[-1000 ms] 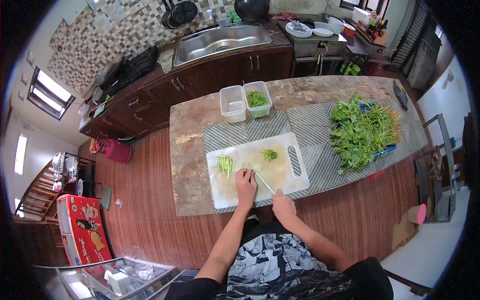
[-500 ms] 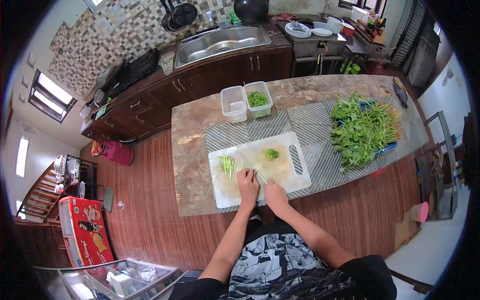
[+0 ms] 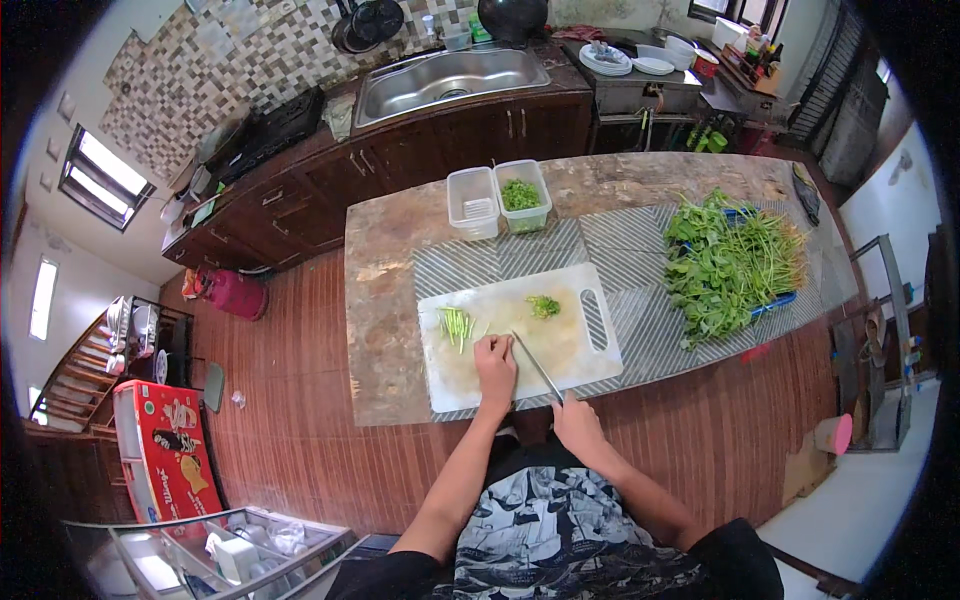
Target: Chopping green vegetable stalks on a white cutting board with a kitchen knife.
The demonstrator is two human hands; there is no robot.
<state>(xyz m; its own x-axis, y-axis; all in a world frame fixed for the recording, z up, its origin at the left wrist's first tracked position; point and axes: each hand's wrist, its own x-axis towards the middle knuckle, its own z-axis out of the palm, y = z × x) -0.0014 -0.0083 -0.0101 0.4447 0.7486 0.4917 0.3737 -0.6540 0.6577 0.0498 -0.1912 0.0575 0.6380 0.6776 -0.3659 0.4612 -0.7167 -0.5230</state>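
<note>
My right hand (image 3: 580, 428) is closed round the handle of a knife (image 3: 537, 367), whose blade slants over the white cutting board (image 3: 460, 385) with its tip beside my left fingertips. My left hand (image 3: 496, 362) rests on the board with fingers curled and pressed together; whatever they hold is mostly hidden, though a bit of green shows at the fingertips. Left of it lie cut pale green stems (image 3: 456, 325). A small heap of chopped greens (image 3: 543, 306) sits farther up the board, near its slotted handle.
Beyond the board stand an empty clear plastic container (image 3: 473, 222) and another container (image 3: 527, 223) with chopped greens. Leafy greens (image 3: 715, 265) are piled on a blue tray (image 3: 775, 304) at the right. A striped mat (image 3: 625, 235) covers part of the worn wooden table (image 3: 380, 300).
My right hand has drawn the knife back toward me and slightly right, so its tip is now beside my left fingertips instead of beyond them. My left hand has hardly moved.
</note>
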